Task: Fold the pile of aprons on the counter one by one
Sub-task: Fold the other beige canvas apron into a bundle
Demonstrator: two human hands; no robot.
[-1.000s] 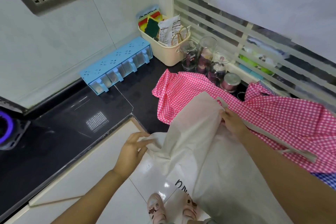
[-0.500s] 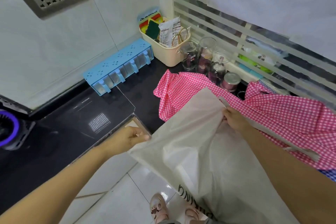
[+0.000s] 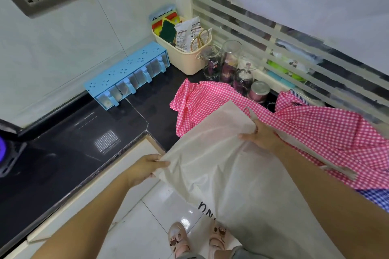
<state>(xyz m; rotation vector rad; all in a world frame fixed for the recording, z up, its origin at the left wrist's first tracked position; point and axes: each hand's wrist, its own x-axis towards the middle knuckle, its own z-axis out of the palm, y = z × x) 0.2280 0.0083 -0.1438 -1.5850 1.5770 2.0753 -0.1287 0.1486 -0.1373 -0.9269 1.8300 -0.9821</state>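
Left hand, right hand grip white apron.

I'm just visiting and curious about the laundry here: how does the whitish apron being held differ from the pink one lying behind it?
The cream apron is plain, with black lettering low down; the pink checked apron is patterned all over. The cream apron is gripped by the left hand and right hand and hangs toward the floor; the pink checked apron lies rumpled on the black counter. Both are unfolded.
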